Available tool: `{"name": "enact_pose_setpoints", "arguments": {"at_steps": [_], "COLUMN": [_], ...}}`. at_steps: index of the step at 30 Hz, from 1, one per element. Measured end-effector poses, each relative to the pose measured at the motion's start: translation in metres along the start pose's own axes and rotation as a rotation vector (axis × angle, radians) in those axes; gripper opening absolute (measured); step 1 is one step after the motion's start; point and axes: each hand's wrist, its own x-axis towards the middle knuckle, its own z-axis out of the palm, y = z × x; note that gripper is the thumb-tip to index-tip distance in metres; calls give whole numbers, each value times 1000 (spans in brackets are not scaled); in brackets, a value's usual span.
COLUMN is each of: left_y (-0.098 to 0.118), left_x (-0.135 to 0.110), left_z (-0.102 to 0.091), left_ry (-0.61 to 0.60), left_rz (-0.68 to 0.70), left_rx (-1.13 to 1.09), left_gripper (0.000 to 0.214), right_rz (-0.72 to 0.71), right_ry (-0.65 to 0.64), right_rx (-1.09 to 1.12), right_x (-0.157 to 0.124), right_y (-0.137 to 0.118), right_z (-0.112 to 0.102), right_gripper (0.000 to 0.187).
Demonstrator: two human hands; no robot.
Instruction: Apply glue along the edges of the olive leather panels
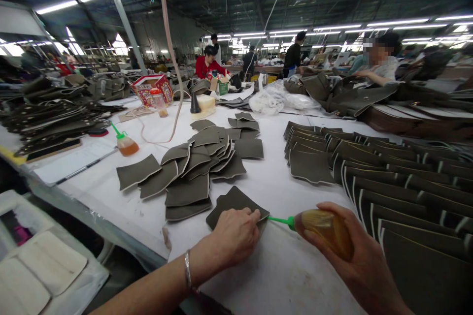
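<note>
My right hand [354, 248] is wrapped round a squeeze bottle [321, 229] of amber liquid, lying tilted with its thin green nozzle pointing left. The nozzle tip touches or nearly touches the right edge of a dark grey-green panel [236, 203], which looks like leather. With fingers curled, my left hand [238, 231] grips that panel near the same edge; its fingertips are partly hidden. A silver bracelet [188, 269] circles my left wrist. Beyond the hands, a loose heap of similar panels [188, 189] lies on the white tabletop [273, 275].
Rows of overlapping panels [410, 202] cover the table's right side. A second squeeze bottle [127, 145], a red-lidded jar [158, 103] and a red box [151, 87] stand further back. A cable [173, 54] hangs onto the table. Co-workers [210, 61] are in the background.
</note>
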Motion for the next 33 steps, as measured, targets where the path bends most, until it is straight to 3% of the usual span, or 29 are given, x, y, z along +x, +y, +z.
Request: {"name": "enact_pose_setpoints", "arguments": {"at_steps": [4, 9, 14, 22, 29, 33], "left_y": [-1, -1, 0, 0, -1, -1], "left_x": [1, 0, -3, -5, -7, -9], "left_z": [-2, -5, -8, -10, -6, -7], "left_ry": [-19, -34, -56, -64, -57, -71], "left_rz": [-7, -6, -26, -21, -36, -41], "left_rx": [-22, -58, -91, -111, -143, -137], "left_gripper": [28, 30, 31, 39, 45, 47], "right_rz": [-78, 102, 89, 272, 281, 288], "right_ry": [27, -9, 41, 7, -70, -54], "right_rx": [-44, 47, -2, 112, 186, 182], "right_x": [0, -1, -2, -3, -13, -13], "right_y": [4, 6, 17, -2, -8, -2], "right_z": [1, 2, 2, 1, 3, 2], "right_gripper": [38, 39, 47, 50, 43, 50]}}
